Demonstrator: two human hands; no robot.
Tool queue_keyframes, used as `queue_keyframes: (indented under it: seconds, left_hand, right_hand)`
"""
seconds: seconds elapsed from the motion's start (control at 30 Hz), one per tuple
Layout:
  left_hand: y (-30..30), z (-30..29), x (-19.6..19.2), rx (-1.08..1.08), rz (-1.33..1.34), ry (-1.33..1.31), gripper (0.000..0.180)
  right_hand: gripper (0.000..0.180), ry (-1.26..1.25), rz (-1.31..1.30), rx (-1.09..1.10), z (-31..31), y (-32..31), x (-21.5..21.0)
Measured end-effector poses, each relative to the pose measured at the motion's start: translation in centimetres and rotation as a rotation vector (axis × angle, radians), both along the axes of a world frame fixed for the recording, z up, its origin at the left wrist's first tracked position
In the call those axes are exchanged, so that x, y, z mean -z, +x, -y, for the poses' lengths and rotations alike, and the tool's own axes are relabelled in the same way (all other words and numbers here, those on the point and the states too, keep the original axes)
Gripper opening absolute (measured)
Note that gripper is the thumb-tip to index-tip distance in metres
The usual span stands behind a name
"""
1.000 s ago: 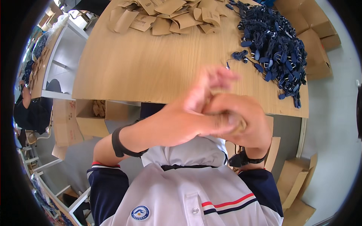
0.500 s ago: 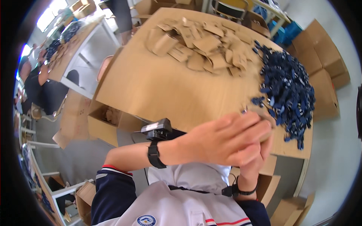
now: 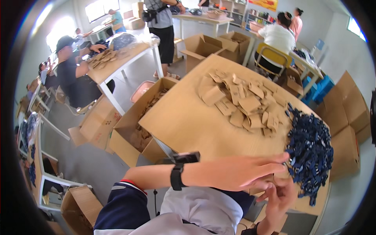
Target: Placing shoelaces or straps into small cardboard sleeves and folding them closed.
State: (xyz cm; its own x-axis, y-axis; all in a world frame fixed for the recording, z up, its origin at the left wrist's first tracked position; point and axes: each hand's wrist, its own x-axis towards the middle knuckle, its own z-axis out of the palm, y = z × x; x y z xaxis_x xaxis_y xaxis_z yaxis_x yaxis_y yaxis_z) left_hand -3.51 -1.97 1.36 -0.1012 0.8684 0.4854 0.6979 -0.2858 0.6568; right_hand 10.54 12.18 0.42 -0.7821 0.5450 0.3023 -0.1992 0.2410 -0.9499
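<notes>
My left hand reaches across from the left, palm down, its fingers bent towards my right hand. My right hand comes up from the lower edge with its fingers curled. The two meet near the table's front edge, fingertips close together. Whatever sits between them is too small and too hidden to make out. Just beyond the fingertips lies a heap of small dark blue strap-like pieces with shiny bits. Farther off on the table is a loose pile of brown cardboard pieces, some folded.
An open carton holding cardboard pieces stands against the table's left side. Large cartons lean at the right wall. Beyond the table are more open boxes and a seated person. Another person works at a table on the left.
The view has tilted up, showing more of the room. My hands remain together but have shifted lower in the view, and the brownish thing between them is now mostly hidden.
</notes>
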Motion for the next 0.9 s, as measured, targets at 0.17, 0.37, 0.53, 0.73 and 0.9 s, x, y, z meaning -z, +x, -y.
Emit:
queue_keyframes:
  seconds: [0.17,0.37,0.53,0.73,0.9]
  left_hand:
    - [0.8,-0.9,-2.1,-0.337,0.022,0.062,0.018]
    - [1.8,-1.1,-1.7,-0.112,0.566,0.044,0.011]
    - [3.3,-3.0,0.3,-0.172,0.58,0.339,0.018]
    - [4.7,-2.0,3.3,-0.542,0.33,0.527,0.018]
    - [4.1,-1.9,2.9,-0.465,0.318,0.23,0.016]
  right_hand:
    - [0.005,0.926,-0.226,0.111,-1.6,-0.1,0.6]
    - [0.019,1.136,-0.258,0.025,-2.5,0.6,-2.2]
    - [0.017,0.926,-0.242,0.221,-0.8,0.5,-0.8]
    - [0.025,0.475,-0.297,0.162,2.2,-1.4,1.3]
    - [0.04,0.663,-0.057,0.028,-3.4,0.4,1.1]
